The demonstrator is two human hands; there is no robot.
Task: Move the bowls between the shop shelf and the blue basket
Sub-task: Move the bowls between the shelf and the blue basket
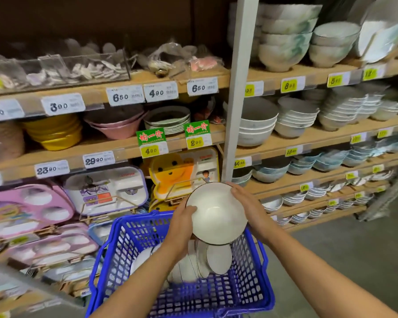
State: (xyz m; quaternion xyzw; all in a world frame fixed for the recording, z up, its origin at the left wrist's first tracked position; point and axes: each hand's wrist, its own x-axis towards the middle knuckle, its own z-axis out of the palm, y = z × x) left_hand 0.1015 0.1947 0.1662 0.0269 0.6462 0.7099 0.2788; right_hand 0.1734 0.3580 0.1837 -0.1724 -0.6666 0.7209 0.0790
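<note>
Left hand point(182, 218) and right hand point(245, 200) grasp a white bowl point(216, 214) by its rim at 8 and 2 o'clock. Wooden shop shelves point(308, 138) span 9 to 3 o'clock, bowls stacked at 1 o'clock. Grey floor point(354, 249) lies at 4 o'clock. Directly beneath the tilted bowl sits the blue basket point(265, 271), holding more white bowls point(218, 258). Price tags point(124, 95) line the shelf edges.

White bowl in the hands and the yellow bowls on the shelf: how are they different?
The white ceramic bowl with a dark rim is a single bowl; the yellow bowls sit nested in a stack. The white bowl is tilted, gripped by the left hand and right hand above the blue plastic basket; the yellow bowls rest level on the wooden shelf. Both are bowls with no pattern showing.
</note>
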